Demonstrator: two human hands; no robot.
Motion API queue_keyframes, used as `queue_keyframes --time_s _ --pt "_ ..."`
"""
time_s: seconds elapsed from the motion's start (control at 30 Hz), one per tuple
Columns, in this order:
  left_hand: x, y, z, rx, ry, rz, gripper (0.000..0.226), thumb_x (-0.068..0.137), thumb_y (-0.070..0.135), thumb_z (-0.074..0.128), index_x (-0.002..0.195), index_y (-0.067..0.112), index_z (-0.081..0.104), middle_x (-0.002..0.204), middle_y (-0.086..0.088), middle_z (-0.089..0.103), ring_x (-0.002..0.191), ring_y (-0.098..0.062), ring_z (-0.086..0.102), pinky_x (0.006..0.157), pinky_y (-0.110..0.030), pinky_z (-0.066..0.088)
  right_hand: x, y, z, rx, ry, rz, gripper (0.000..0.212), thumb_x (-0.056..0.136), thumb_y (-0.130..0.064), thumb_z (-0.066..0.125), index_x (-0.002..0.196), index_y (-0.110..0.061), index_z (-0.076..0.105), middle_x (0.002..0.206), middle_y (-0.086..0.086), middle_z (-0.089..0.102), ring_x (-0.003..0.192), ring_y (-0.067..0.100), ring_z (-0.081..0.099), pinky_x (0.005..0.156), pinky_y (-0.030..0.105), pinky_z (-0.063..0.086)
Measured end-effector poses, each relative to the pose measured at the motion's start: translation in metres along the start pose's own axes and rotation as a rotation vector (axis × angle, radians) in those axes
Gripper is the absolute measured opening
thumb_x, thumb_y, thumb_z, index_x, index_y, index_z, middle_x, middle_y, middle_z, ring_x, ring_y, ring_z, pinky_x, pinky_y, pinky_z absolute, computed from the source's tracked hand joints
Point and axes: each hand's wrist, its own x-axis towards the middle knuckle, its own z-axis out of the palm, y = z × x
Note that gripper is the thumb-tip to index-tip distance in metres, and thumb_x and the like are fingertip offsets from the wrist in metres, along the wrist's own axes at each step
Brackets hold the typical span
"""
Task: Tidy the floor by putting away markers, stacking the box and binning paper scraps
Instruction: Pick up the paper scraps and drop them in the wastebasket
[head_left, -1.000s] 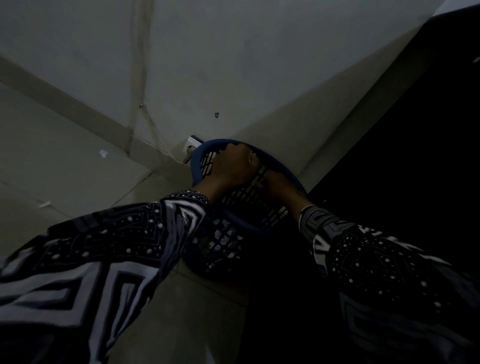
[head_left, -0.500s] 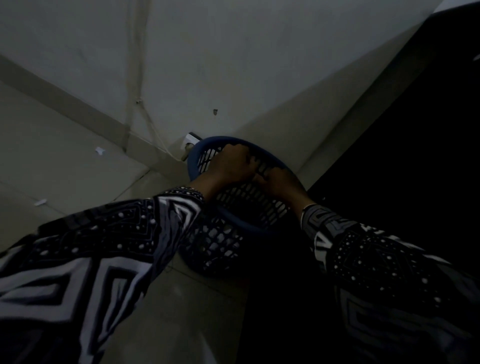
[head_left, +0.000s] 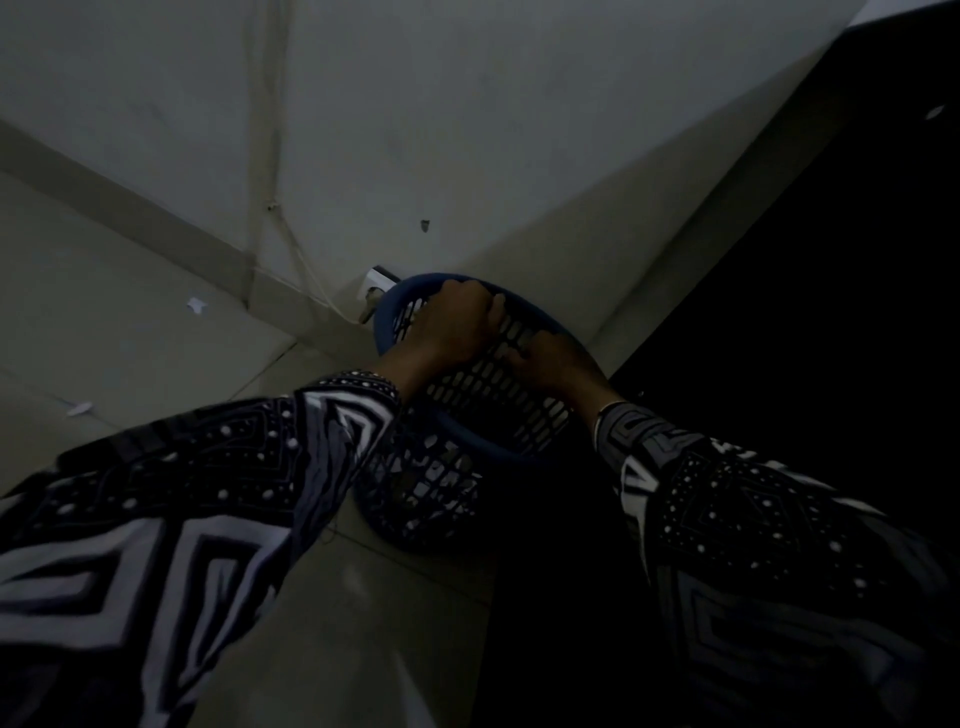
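Observation:
A dark blue perforated basket (head_left: 498, 447) stands on the floor in the corner, tilted toward me. Both my hands hover over its mouth. My left hand (head_left: 452, 327) is by the far rim with its fingers bent downward. My right hand (head_left: 558, 364) is just right of it, fingers curled toward the left hand. The dim light hides whether either hand holds anything. Two white paper scraps lie on the floor to the left, one near the skirting (head_left: 196, 306) and one nearer me (head_left: 79, 409). No markers or box are in view.
A white wall socket (head_left: 377, 283) with a thin cable sits right behind the basket. Walls meet at the corner. A large dark mass (head_left: 831, 364) fills the right side. Pale tiled floor stretches to the left and below.
Both hands stay over the basket's mouth. The left hand has drifted slightly left along the rim, and the right hand's fingers have come closer to it.

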Motion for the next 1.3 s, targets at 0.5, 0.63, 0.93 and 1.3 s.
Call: queue_keyframes --time_s 0.5,0.63,0.93,1.3 --pt "-0.016 -0.006 -0.072 0.244 0.217 -0.014 0.027 0.097 0.029 0.045 0.102 0.007 0.059 0.107 -0.013 0.058 0.104 -0.029 0.051 0.080 -0.043 0.049 -0.002 -0.075 -0.041 0.102 0.320 -0.146 0.043 0.101 -0.043 0.041 0.077 -0.013 0.060 0.080 0.003 0.064 0.067 0.023 0.057 0.055 0.027 0.036" --pt "-0.034 -0.019 -0.115 0.309 0.247 -0.012 0.028 0.097 0.027 0.045 0.108 0.006 0.060 0.112 -0.014 0.059 0.108 -0.030 0.051 0.082 -0.044 0.048 -0.007 -0.123 -0.053 0.112 0.477 -0.264 0.035 0.101 -0.038 0.042 0.084 -0.015 0.061 0.081 0.004 0.065 0.067 0.023 0.057 0.057 0.028 0.042" --pt "-0.119 -0.061 -0.198 0.572 0.120 -0.012 0.010 0.090 0.012 0.050 0.092 0.006 0.057 0.104 -0.016 0.060 0.099 -0.033 0.055 0.071 -0.042 0.050 -0.061 -0.262 -0.008 0.396 0.430 -0.541 0.029 0.101 -0.032 0.042 0.076 -0.018 0.046 0.072 -0.002 0.057 0.063 0.018 0.053 0.050 0.030 0.028" --pt "-0.274 -0.140 -0.196 0.550 0.112 -0.346 0.030 0.096 0.022 0.056 0.121 0.005 0.059 0.119 -0.015 0.057 0.110 -0.032 0.052 0.085 -0.043 0.047 -0.084 -0.247 0.141 0.315 0.030 -0.430 0.021 0.098 -0.033 0.051 0.095 -0.013 0.058 0.102 0.007 0.058 0.091 0.027 0.058 0.064 0.031 0.042"
